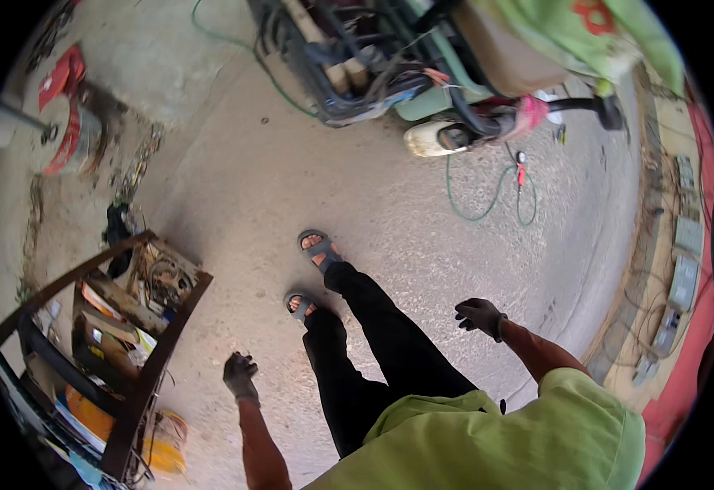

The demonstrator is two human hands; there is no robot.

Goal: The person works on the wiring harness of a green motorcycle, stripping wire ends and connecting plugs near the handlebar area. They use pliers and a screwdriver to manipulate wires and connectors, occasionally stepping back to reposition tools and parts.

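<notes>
My left hand point(241, 377), in a dark grey glove, hangs over the concrete floor right of a wooden cart. Its fingers are curled; a tiny thin bit shows at their tips, too small to name. My right hand point(479, 316), gloved alike, is held out to the right above the floor, fingers loosely bent and apart with nothing in them. Neither hand touches anything. Nearest the left hand is the open wooden cart point(161, 351) full of tools and parts, with a yellow container point(166, 445) beside it.
A motorbike or three-wheeler point(447, 122) stands ahead. A green air hose point(475, 216) with a red-handled gauge point(521, 167) lies on the floor near it. At the left is a white-and-red bucket point(83, 135). Grey electrical boxes point(683, 282) line the right wall.
</notes>
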